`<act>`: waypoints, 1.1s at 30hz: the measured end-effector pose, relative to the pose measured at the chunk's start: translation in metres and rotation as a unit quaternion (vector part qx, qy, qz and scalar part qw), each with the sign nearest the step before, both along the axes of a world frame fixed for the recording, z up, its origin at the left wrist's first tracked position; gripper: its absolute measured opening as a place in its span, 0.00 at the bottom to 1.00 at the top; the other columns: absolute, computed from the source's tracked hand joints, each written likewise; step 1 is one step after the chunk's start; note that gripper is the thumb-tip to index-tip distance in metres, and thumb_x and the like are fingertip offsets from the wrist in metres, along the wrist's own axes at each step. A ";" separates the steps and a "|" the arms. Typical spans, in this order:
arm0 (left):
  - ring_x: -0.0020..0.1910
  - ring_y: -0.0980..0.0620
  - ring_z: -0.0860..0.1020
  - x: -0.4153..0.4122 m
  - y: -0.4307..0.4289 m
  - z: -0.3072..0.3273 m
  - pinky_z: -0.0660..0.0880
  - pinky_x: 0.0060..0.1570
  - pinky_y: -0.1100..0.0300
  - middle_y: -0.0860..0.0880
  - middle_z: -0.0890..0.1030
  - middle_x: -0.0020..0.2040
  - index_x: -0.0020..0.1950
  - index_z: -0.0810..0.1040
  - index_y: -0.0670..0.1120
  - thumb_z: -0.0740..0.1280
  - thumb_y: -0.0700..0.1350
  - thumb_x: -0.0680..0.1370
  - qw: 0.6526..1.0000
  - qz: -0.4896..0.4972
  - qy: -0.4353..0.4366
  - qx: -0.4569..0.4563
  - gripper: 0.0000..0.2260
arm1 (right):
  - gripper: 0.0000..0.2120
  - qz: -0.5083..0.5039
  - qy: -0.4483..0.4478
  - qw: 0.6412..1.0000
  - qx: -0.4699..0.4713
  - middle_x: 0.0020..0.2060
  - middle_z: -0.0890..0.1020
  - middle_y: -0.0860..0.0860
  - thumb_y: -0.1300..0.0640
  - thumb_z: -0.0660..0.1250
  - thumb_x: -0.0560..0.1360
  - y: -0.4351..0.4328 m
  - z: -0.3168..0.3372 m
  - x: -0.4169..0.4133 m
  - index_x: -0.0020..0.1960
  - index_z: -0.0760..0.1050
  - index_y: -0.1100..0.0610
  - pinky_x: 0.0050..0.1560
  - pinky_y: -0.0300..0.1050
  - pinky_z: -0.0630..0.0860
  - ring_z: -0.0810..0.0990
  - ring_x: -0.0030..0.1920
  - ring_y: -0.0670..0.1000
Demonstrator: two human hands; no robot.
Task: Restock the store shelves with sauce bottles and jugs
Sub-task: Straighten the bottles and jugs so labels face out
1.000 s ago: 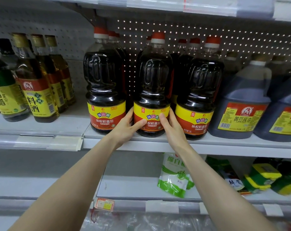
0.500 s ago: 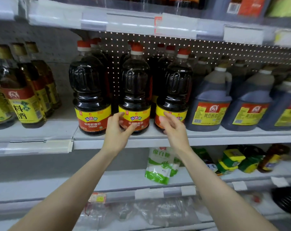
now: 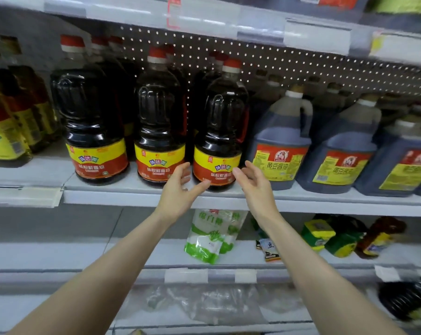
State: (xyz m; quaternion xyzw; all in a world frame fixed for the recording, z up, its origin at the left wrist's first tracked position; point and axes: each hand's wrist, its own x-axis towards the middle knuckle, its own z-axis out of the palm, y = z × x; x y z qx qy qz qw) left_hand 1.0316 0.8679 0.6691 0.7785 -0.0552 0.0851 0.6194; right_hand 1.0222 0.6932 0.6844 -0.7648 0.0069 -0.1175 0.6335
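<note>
Three dark soy sauce bottles with red caps and yellow-red labels stand in a front row on the white shelf [image 3: 132,197]: a left one [image 3: 93,131], a middle one [image 3: 160,131] and a right one [image 3: 220,136]. More of the same stand behind them. My left hand [image 3: 178,192] hovers with loosely spread fingers just left of the right bottle's base. My right hand [image 3: 254,184] hovers on that bottle's other side, fingers relaxed. Neither hand holds anything. Large blue-grey soy sauce jugs [image 3: 280,146] stand further right on the same shelf.
Amber cooking wine bottles [image 3: 6,131] fill the shelf's left end. The shelf below carries green-white sugar bags [image 3: 205,235], small packets and green-yellow packs [image 3: 321,234]. Clear plastic bags lie on the lowest shelf. A perforated back panel and an upper shelf edge with price strips close the bay.
My hands let go of the middle bottle, which they held a second ago, and shifted right to flank the right bottle. The view swung left and upward.
</note>
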 end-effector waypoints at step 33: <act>0.60 0.62 0.76 0.048 -0.018 -0.022 0.74 0.58 0.67 0.52 0.76 0.65 0.74 0.66 0.47 0.74 0.48 0.69 0.999 -0.036 -0.024 -0.016 0.35 | 0.26 0.088 -0.054 0.994 -0.034 0.65 0.74 0.39 0.38 0.58 0.78 -0.005 -0.031 0.060 0.74 0.58 0.38 0.66 0.46 0.68 0.71 0.66 0.45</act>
